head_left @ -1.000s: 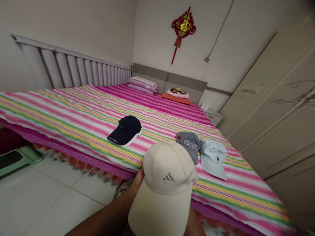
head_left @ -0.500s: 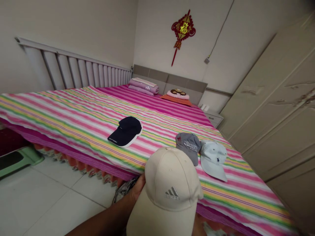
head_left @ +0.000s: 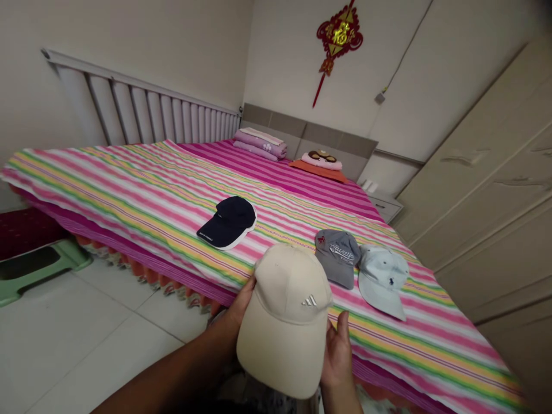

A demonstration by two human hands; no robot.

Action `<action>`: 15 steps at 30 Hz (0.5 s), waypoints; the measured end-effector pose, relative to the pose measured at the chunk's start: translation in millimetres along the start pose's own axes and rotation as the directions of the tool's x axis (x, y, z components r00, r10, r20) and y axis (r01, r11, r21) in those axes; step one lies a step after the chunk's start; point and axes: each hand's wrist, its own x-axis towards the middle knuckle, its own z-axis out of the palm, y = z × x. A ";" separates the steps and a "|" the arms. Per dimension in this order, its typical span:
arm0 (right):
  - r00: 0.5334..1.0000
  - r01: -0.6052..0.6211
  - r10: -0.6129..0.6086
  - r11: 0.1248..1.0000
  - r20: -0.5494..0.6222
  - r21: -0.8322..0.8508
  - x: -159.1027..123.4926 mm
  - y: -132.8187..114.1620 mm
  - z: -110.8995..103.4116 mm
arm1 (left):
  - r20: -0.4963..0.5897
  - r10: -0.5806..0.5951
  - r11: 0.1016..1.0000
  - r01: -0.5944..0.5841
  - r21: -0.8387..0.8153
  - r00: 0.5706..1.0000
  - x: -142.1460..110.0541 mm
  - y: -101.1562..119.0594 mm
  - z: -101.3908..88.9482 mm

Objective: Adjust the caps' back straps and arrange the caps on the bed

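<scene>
Striped bedding (head_left: 142, 201) bears a gray cap (head_left: 338, 257) beyond the left grip (head_left: 242, 303) clasping a cream cap (head_left: 284, 322), right grip (head_left: 339, 355) unclenched.

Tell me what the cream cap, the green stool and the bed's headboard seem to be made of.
Cream cap: matte fabric, perhaps cotton, from its panel seams and dull surface.
Green stool: probably moulded plastic, smooth, from its rounded edges and even colour.
Headboard: grey, low-sheen panels with seam lines; fabric or leatherette, I can't tell.
</scene>
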 end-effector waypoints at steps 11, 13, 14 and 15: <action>0.979 -0.203 0.199 0.966 0.045 0.163 4.2 -8.9 24.6 | 0.153 0.033 0.999 -0.026 -0.047 0.988 2.6 -2.3 -29.4; 0.976 -0.216 0.211 0.966 0.048 0.142 5.1 -9.0 25.6 | 0.098 0.022 0.999 -0.019 -0.032 0.995 0.7 -2.8 -27.0; 0.979 -0.205 0.200 0.969 0.045 0.136 5.5 -8.9 25.6 | 0.066 0.024 1.000 -0.023 -0.016 0.998 -0.2 -3.2 -25.6; 0.982 -0.190 0.186 0.973 0.042 0.130 5.9 -8.7 25.1 | 0.035 0.044 0.999 -0.044 0.011 0.998 -0.8 -3.5 -24.4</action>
